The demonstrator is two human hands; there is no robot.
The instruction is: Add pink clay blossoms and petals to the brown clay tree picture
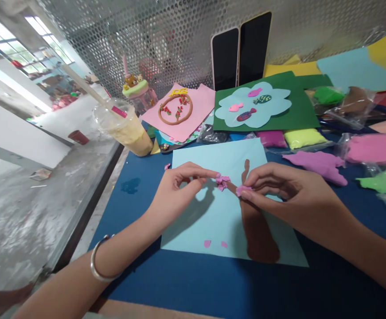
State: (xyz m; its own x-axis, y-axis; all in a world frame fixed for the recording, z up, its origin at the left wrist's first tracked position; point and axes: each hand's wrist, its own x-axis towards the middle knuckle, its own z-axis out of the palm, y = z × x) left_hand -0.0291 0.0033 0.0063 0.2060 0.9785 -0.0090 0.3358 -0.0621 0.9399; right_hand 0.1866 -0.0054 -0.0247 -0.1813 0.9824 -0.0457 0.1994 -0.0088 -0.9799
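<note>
A light blue sheet of paper (193,212) lies in front of me with a brown clay tree trunk (261,235) and its thin branches on it. My left hand (182,186) reaches in from the left, index finger stretched out and its tip touching a crumpled pink-purple clay clump (223,181) at the end of a branch. Thumb and index stand apart, with nothing between them. Over the fork of the branches, my right hand (279,186) pinches a small piece of pink-purple clay (244,189). Two small pink clay bits (207,243) rest near the paper's lower edge.
A larger purple clay lump (319,165) and bagged clay (375,148) lie at right. Behind are a green card with clay fish (299,106), a pink card (199,104) and two phones (225,57) leaning on perforated metal. A drink cup (129,133) stands near the left edge.
</note>
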